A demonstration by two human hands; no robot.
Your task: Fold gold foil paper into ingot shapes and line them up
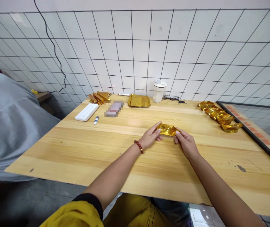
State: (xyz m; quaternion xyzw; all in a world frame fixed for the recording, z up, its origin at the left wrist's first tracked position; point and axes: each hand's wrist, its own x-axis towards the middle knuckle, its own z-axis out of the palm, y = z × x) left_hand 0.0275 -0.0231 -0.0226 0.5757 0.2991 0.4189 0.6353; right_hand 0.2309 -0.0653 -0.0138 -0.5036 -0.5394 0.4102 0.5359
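A folded piece of shiny gold foil paper [167, 129] is held between my two hands, a little above the wooden table. My left hand [151, 136] pinches its left end, thumb on top, with a red bead bracelet at the wrist. At the right end, the thumb and fingers of my right hand [185, 142] close on the foil. Several folded gold foil pieces [220, 116] lie in an overlapping row at the right of the table. A stack of flat gold paper [139, 101] rests near the wall.
On the wooden table [97, 157] are a white power bank [87, 112], a glue stick [96, 120], gold paper strips [99, 97], a white cup [159, 91], glasses [171, 98] and a key [183, 102]. A black-framed board [255, 134] lies right. Someone in grey clothing [14, 126] is at left.
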